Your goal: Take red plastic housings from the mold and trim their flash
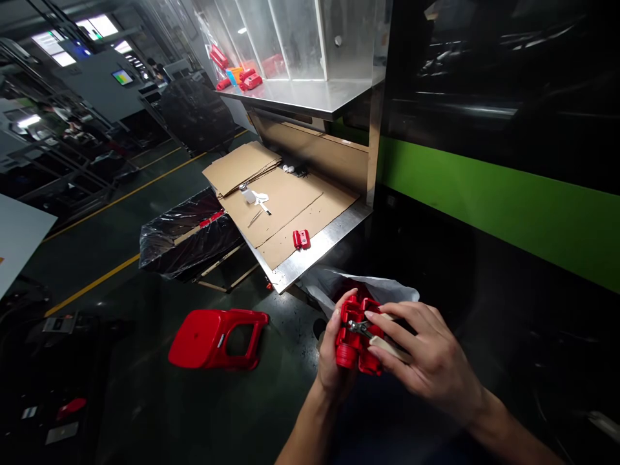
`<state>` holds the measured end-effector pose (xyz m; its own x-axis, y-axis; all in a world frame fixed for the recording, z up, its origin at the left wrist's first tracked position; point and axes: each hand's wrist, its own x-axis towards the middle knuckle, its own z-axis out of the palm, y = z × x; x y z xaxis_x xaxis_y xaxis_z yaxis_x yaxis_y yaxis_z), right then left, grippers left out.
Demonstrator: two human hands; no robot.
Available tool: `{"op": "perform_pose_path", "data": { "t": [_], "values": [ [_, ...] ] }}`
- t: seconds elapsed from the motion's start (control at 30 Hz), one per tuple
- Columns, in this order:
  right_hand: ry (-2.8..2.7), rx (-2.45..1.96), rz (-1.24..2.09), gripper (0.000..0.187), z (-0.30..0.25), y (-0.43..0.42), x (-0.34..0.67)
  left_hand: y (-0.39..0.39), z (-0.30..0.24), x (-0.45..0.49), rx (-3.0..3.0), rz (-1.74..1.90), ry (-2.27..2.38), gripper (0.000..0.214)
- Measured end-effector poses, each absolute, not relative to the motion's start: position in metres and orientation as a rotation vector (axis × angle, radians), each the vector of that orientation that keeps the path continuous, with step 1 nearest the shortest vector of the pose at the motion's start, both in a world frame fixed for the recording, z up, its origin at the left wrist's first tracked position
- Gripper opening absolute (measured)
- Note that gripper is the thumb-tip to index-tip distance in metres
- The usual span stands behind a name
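Note:
My left hand (330, 355) is closed around a red molded plastic part (346, 355) with hollow compartments and a ribbed round end. In my right hand (431, 352) is a pair of nippers (394, 349) with pale handles, my fingers wrapped over them. The metal jaws of the nippers reach into the middle of the red part. Just beyond my hands is the open mouth of a whitish bag (392, 286), with something dark red inside. On the workbench edge lies a smaller red part (301, 239) in two joined halves.
The metal workbench (322, 248) bears cardboard sheets (242, 166), a small white bottle (247, 194) and a white rag. Red and orange parts sit on the upper shelf (310, 97). A red plastic stool (203, 339) lies tipped on the floor, near a crate lined with black plastic (169, 232).

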<state>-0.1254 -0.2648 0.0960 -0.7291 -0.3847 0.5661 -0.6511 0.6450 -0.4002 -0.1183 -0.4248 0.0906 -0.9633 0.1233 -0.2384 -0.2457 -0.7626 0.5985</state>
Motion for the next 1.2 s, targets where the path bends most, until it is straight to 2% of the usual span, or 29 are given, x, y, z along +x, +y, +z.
{"op": "perform_pose_path", "data": {
  "t": [0.2,0.47,0.7,0.9,1.2],
  "values": [
    [-2.452,0.8,0.807,0.04,0.096,-0.258,-0.122,-0.415,0.09,-0.12,-0.253,2.768,0.987,0.045],
    [-2.344,0.84,0.862,0.031,0.094,-0.252,-0.123,-0.41,0.085,-0.122,-0.196,2.748,0.998,0.045],
    [-2.283,0.774,1.046,0.034,0.079,-0.254,-0.131,-0.404,0.079,-0.131,-0.298,2.813,0.961,0.045],
    [-2.363,0.502,1.202,0.048,0.083,-0.245,-0.136,-0.411,0.089,-0.131,-0.297,2.722,0.837,0.049],
    [-2.502,0.42,1.061,0.036,0.091,-0.228,-0.138,-0.423,0.082,-0.12,-0.2,2.852,0.801,0.063]
  ]
}}
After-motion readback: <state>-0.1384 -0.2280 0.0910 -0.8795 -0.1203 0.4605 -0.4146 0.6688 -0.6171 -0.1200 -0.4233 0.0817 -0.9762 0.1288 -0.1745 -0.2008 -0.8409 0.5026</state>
